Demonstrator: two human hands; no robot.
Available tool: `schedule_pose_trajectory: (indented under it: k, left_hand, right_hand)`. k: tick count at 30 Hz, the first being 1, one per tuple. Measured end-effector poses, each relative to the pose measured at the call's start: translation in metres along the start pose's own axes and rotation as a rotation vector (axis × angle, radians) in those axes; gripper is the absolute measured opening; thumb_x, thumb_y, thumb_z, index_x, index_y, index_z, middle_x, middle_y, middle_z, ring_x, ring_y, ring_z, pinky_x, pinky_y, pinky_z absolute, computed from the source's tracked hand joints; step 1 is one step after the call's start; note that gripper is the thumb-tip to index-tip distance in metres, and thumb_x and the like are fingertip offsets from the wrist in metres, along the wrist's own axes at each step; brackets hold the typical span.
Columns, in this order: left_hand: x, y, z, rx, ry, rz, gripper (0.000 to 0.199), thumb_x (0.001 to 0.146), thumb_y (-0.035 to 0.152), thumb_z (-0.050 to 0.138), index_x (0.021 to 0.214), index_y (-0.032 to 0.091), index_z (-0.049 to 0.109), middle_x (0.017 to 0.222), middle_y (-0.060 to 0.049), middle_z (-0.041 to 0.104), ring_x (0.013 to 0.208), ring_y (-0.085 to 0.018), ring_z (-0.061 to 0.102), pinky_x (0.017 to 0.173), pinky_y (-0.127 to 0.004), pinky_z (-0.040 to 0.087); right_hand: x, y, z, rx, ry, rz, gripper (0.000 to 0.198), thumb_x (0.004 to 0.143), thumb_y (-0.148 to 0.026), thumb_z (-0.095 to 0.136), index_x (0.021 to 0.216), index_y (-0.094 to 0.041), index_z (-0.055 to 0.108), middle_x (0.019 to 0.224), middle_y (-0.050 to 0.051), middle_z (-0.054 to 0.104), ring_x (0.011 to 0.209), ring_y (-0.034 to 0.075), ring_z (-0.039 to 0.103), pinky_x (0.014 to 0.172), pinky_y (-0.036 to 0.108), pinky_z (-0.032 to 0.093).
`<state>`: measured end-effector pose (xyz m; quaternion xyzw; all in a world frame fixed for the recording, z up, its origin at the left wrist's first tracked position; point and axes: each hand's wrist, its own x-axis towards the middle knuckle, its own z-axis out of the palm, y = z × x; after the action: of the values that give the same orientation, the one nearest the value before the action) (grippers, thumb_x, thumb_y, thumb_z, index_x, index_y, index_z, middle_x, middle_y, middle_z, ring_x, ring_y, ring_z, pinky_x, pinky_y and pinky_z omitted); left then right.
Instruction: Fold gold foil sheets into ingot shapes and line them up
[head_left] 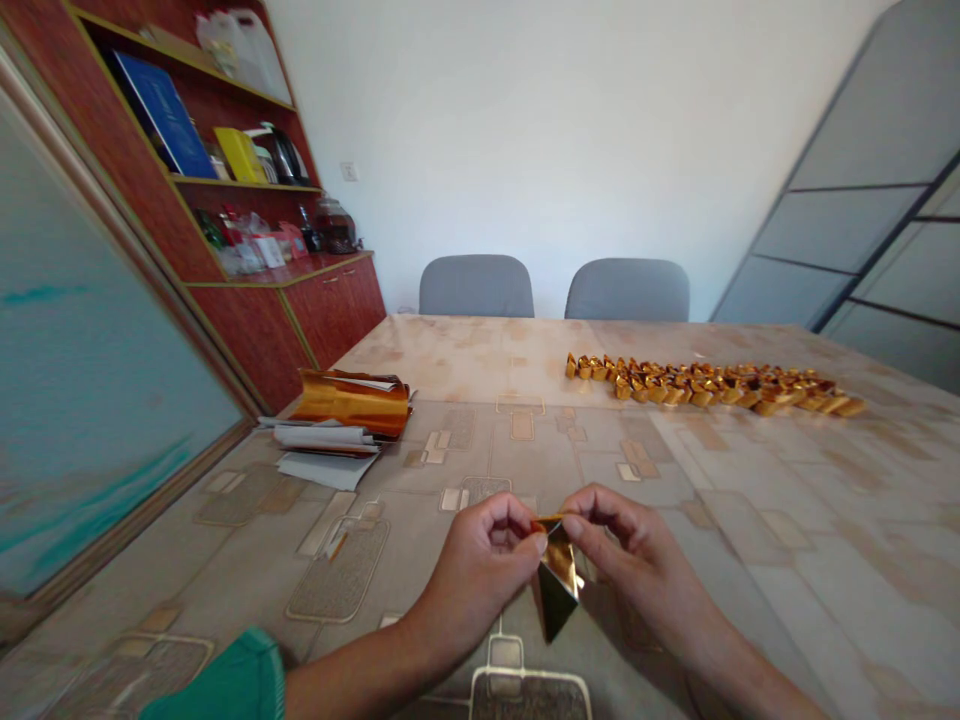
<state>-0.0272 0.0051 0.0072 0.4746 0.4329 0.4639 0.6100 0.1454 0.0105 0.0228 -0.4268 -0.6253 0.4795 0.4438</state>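
The folded gold foil piece (559, 572) is at mid-width of the surface (517, 460), well apart from the far edge. Left hand (480, 560): the grip pinches the upper left part of the piece between thumb and fingers. Right hand (649, 560): the grip pinches the upper right part in the same way. The piece tapers to a point below the hands; contact of this point with the surface cannot be determined.

A stack of gold and grey sheets (352, 400) lies along the left edge of the surface, its layers curled and overlapping. Rows of folded gold pieces (705, 385) extend toward the right edge, near the far edge. Two grey chairs (476, 287) stand behind the far edge.
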Motion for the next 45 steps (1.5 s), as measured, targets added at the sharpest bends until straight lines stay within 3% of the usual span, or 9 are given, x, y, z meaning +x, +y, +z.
schedule_pose_trajectory:
  k: [8, 12, 14, 16, 18, 22, 27, 32, 45]
  left_hand:
    - [0.0, 0.005, 0.003, -0.007, -0.03, -0.114, 0.023, 0.068, 0.028, 0.074, 0.066, 0.019, 0.053, 0.05, 0.007, 0.048, 0.043, -0.007, 0.041, 0.045, -0.02, 0.03]
    - [0.002, 0.011, 0.001, -0.034, -0.045, -0.169, 0.022, 0.066, 0.027, 0.075, 0.068, 0.017, 0.055, 0.054, 0.004, 0.056, 0.045, -0.007, 0.048, 0.046, -0.02, 0.036]
    - [0.004, 0.014, -0.003, -0.112, -0.042, -0.211, 0.023, 0.066, 0.026, 0.076, 0.071, 0.016, 0.057, 0.059, 0.002, 0.061, 0.049, -0.008, 0.053, 0.049, -0.019, 0.04]
    - [0.007, 0.016, -0.008, -0.239, -0.02, -0.266, 0.023, 0.067, 0.025, 0.078, 0.075, 0.015, 0.058, 0.068, 0.0, 0.066, 0.057, -0.01, 0.059, 0.055, -0.02, 0.046]
    - [0.011, 0.016, -0.012, -0.354, 0.011, -0.3, 0.023, 0.067, 0.024, 0.078, 0.077, 0.015, 0.059, 0.073, -0.001, 0.069, 0.062, -0.011, 0.063, 0.059, -0.021, 0.05]
    - [0.015, 0.015, -0.016, -0.465, 0.007, -0.322, 0.021, 0.069, 0.019, 0.079, 0.08, 0.014, 0.062, 0.075, -0.002, 0.071, 0.063, -0.011, 0.066, 0.063, -0.021, 0.054]
    - [0.013, 0.015, -0.014, -0.484, 0.032, -0.408, 0.017, 0.07, 0.014, 0.079, 0.078, 0.013, 0.063, 0.076, -0.005, 0.074, 0.062, -0.011, 0.067, 0.064, -0.022, 0.056]
    - [0.014, 0.014, -0.013, -0.428, 0.068, -0.404, 0.016, 0.071, 0.013, 0.079, 0.074, 0.013, 0.063, 0.069, -0.004, 0.072, 0.053, -0.008, 0.063, 0.055, -0.017, 0.052]
    - [0.008, 0.01, -0.008, -0.308, 0.081, -0.331, 0.047, 0.052, 0.032, 0.094, 0.076, 0.014, 0.058, 0.072, -0.001, 0.071, 0.061, -0.01, 0.066, 0.061, -0.021, 0.056]
  right_hand:
    - [-0.001, 0.011, 0.003, 0.049, 0.0, 0.028, 0.032, 0.092, -0.048, 0.062, 0.074, -0.021, 0.06, 0.068, -0.001, 0.055, 0.064, 0.016, 0.049, 0.058, 0.027, 0.038]
    - [0.0, 0.014, 0.003, 0.082, -0.005, 0.043, 0.032, 0.095, -0.046, 0.058, 0.075, -0.021, 0.059, 0.068, -0.002, 0.056, 0.063, 0.015, 0.051, 0.059, 0.027, 0.04]
    - [0.001, 0.014, 0.0, 0.055, -0.031, 0.024, 0.023, 0.097, -0.042, 0.055, 0.087, -0.022, 0.063, 0.076, 0.0, 0.062, 0.071, 0.017, 0.057, 0.065, 0.029, 0.045]
    - [0.002, 0.011, -0.007, -0.062, -0.02, -0.07, 0.015, 0.097, -0.03, 0.055, 0.108, -0.026, 0.064, 0.092, 0.002, 0.067, 0.082, 0.019, 0.061, 0.075, 0.032, 0.048]
    - [0.002, 0.007, -0.012, -0.229, -0.029, -0.219, 0.036, 0.092, -0.016, 0.057, 0.123, -0.033, 0.06, 0.108, 0.003, 0.066, 0.094, 0.02, 0.06, 0.085, 0.035, 0.049]
    - [0.003, -0.002, -0.015, -0.432, -0.233, -0.436, 0.05, 0.087, -0.006, 0.056, 0.128, -0.036, 0.061, 0.129, 0.006, 0.057, 0.116, 0.024, 0.054, 0.095, 0.038, 0.048]
    - [0.006, -0.007, -0.016, -0.609, -0.302, -0.582, 0.039, 0.092, -0.012, 0.06, 0.12, -0.038, 0.068, 0.114, 0.003, 0.065, 0.102, 0.023, 0.056, 0.085, 0.037, 0.048]
    - [0.009, -0.005, -0.024, -0.697, -0.319, -0.759, 0.027, 0.097, -0.019, 0.06, 0.122, -0.026, 0.067, 0.103, 0.005, 0.071, 0.094, 0.023, 0.053, 0.082, 0.037, 0.043]
    - [0.011, -0.001, -0.021, -0.511, -0.386, -0.582, 0.009, 0.096, -0.021, 0.064, 0.102, -0.025, 0.07, 0.093, -0.001, 0.071, 0.088, 0.018, 0.058, 0.086, 0.036, 0.037]
